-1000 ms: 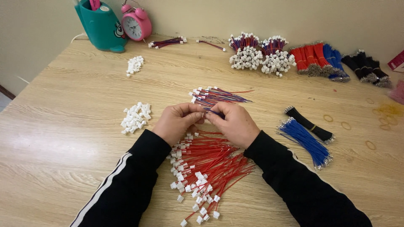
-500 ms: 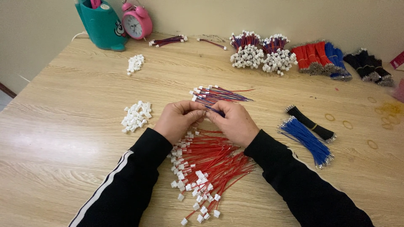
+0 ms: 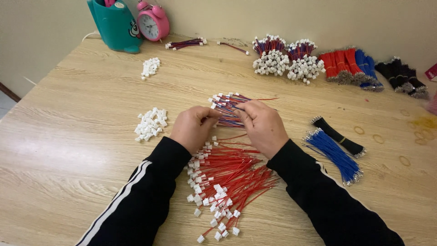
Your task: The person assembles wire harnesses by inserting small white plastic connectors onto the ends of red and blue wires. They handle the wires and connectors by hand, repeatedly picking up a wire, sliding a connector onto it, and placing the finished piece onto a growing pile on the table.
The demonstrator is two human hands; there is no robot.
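Observation:
My left hand (image 3: 193,126) and my right hand (image 3: 261,125) meet at the table's middle, fingertips pinched together on a thin wire with a small white connector; the piece itself is mostly hidden by my fingers. Just beyond them lies a small bundle of red-and-blue wires with white connectors (image 3: 226,103). Under my wrists spreads a loose heap of red wires with white connectors (image 3: 225,182). A pile of loose white connectors (image 3: 150,124) sits to the left of my left hand.
Blue wires (image 3: 334,155) and a black bundle (image 3: 337,135) lie to the right. Along the back: a teal holder (image 3: 116,25), a pink alarm clock (image 3: 152,23), another connector pile (image 3: 150,67), finished bundles (image 3: 287,61), red, blue and black wire bunches (image 3: 364,68).
My hands stay in place; the fingertips shift slightly closer over the wire. Nothing else on the table has moved.

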